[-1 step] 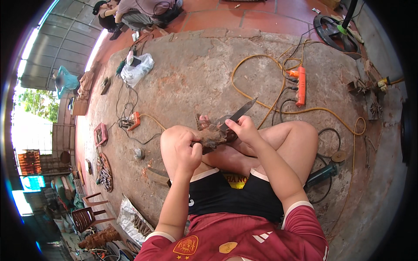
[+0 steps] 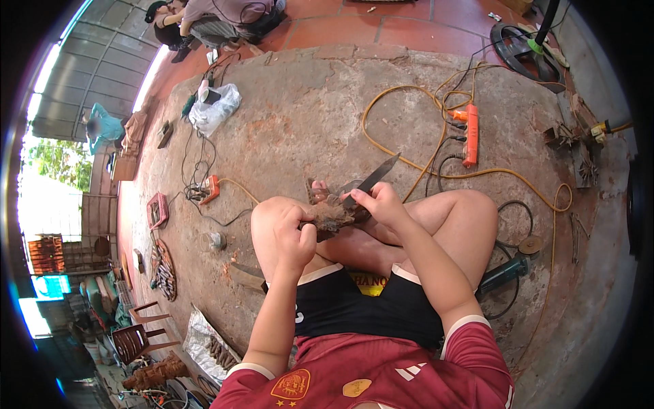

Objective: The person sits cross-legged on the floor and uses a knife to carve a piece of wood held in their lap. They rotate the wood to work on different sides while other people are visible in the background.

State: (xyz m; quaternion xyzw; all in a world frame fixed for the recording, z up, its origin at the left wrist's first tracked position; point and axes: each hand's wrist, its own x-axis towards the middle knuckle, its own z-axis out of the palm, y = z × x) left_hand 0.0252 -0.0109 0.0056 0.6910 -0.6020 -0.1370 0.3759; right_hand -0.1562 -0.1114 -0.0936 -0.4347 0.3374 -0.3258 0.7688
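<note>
A rough, brown, gnarled piece of wood (image 2: 330,215) lies across my lap, over my crossed legs. My left hand (image 2: 294,238) is closed on its left end, where a small dark part shows beside the fingers. My right hand (image 2: 383,204) is closed at the wood's right side, its thumb against a dark, pointed knife blade (image 2: 379,173). The blade slants up and away to the right, its tip over the floor. Where the knife's handle lies is hidden by the hands and wood. Part of my bare foot (image 2: 319,185) shows just beyond the wood.
An orange power strip (image 2: 471,136) with a looping yellow cord lies ahead right. Beside my right thigh is a dark green power tool (image 2: 503,274). A white plastic bag (image 2: 215,109) and a clear cup (image 2: 216,240) stand left. Other people (image 2: 225,20) sit far left.
My right thumb has shifted slightly along the blade. The wood, my left hand and the surroundings look the same.
</note>
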